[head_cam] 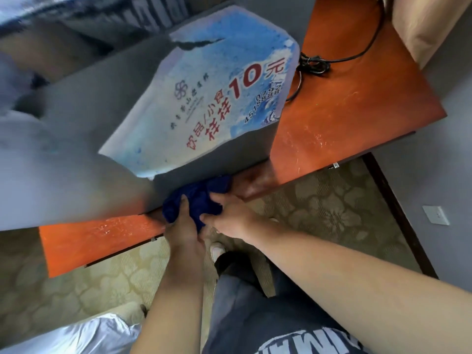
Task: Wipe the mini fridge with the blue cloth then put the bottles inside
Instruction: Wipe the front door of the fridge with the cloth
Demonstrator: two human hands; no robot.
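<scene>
Patterned carpet [332, 213] runs beneath an orange table [344, 111] that carries the grey mini fridge [217, 157], with a ragged-edged poster [204, 98] across its top. At the fridge's lower front corner sits the bunched blue cloth [196, 198]. Both hands curl into it, the left hand [182, 223] beside the right hand [229, 213]. No bottles show. I'd guess hard scrubbing could shove the fridge back onto the black cable [314, 63] behind it. An upward stroke could snag the poster's torn edge.
</scene>
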